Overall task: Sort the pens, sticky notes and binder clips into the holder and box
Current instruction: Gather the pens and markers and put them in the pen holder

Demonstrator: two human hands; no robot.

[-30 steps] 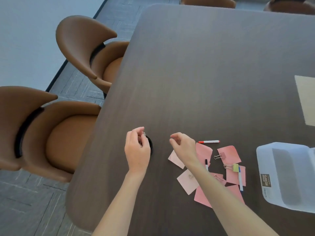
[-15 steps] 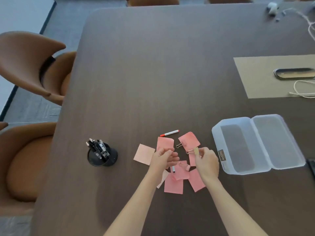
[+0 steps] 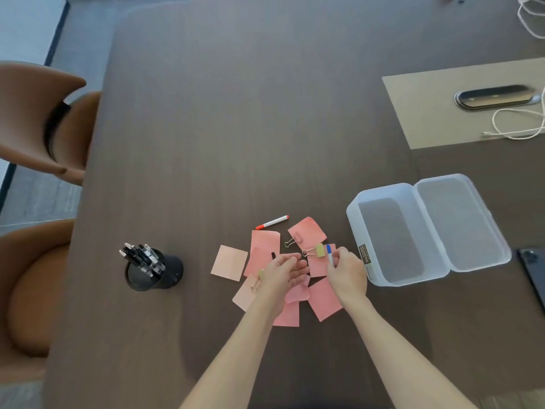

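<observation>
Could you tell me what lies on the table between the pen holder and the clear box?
In the head view, between the holder and the box lie scattered pink sticky notes, binder clips, and both hands: left, right pinching a blue-capped pen.

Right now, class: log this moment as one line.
right hand: gripping blue-capped pen | left hand: open over sticky notes | box: open

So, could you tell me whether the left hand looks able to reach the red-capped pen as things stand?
Probably yes: the red-capped pen lies uncovered on the table just beyond the left hand, with only flat sticky notes between.
</observation>
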